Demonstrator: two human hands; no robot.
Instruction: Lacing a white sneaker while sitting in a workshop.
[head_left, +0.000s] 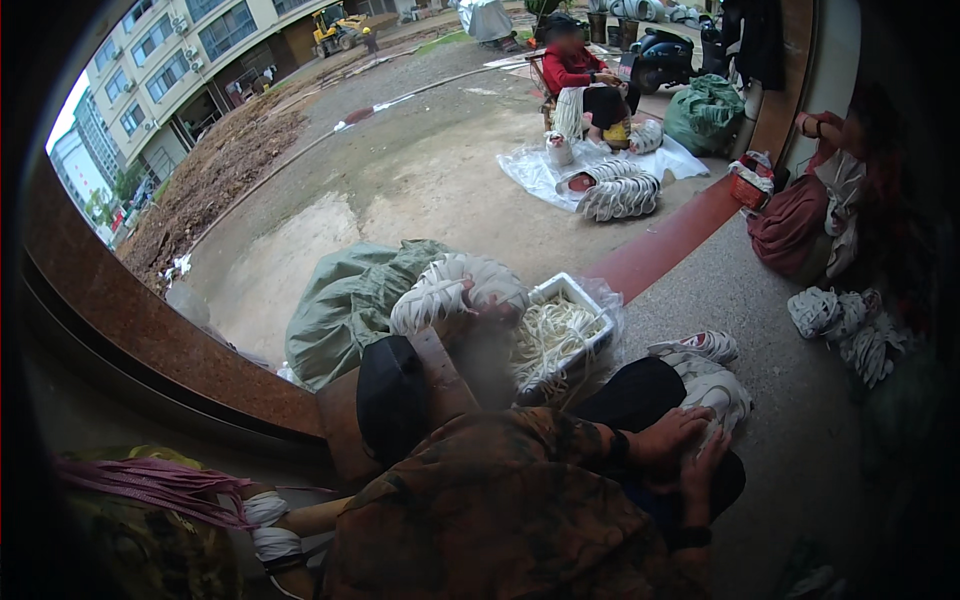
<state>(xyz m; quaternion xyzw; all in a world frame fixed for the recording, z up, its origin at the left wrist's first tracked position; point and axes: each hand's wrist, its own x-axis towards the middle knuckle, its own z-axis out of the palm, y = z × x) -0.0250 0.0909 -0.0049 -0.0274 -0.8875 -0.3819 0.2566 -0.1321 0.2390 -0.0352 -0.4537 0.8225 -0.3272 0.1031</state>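
Observation:
In front of my knees at the right, my left hand (670, 436) and my right hand (704, 466) are close together. Their fingers are closed at the edge of a white shoe upper (722, 396), which lies over my dark-trousered leg. The hands partly cover it, and the fine grip of the fingertips is too small to see. Just beyond lies another white shoe upper (706, 345) with reddish parts. Left of my leg stands a white foam box (601, 338) filled with cream-white shoelaces (552, 340).
A stack of white shoe uppers (455, 285) leans by a green sack (345, 300). Pink laces (170, 485) hang at lower left. One person (575, 75) sits outside beside more uppers (620, 190); another (800, 215) sits at right near white bundles (850, 320). A red threshold (660, 245) crosses the floor.

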